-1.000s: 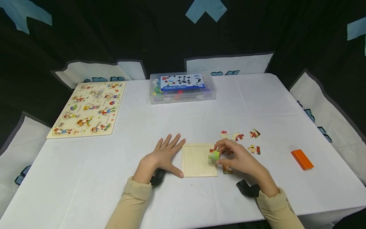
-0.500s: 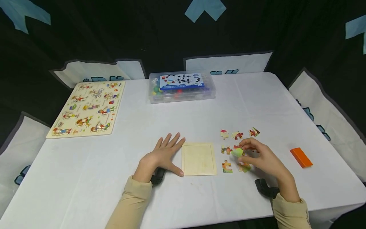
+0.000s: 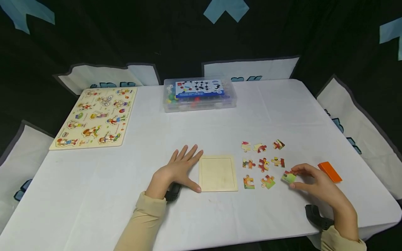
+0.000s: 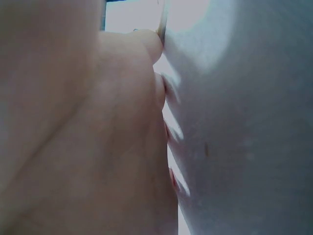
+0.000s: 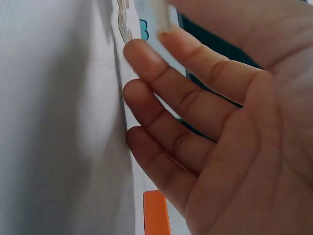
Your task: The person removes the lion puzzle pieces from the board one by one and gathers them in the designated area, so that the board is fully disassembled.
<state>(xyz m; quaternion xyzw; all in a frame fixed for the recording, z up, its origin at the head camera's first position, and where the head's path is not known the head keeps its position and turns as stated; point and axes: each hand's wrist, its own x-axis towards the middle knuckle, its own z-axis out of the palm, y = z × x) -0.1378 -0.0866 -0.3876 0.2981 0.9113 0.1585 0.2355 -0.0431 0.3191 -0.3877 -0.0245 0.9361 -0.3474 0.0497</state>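
Observation:
My left hand lies with fingers spread on the white table, its thumb and index fingertip at the left edge of a square wooden puzzle tray. Inside the tray's raised border only bare wood shows. To the right, my right hand pinches a green puzzle piece between thumb and index finger. The right wrist view shows this piece edge-on, with the other fingers loosely bent. Several loose puzzle pieces lie in rough rows between the tray and the right hand. The left wrist view is mostly filled by the palm.
An orange block lies just beyond the right hand. At the back stands a clear plastic box of coloured parts. A larger picture puzzle board lies at the back left. Dark curtains surround the table.
My right hand has carried the green puzzle piece rightward from the tray's right edge, past the loose pieces, to their right side. The left hand has stayed in place.

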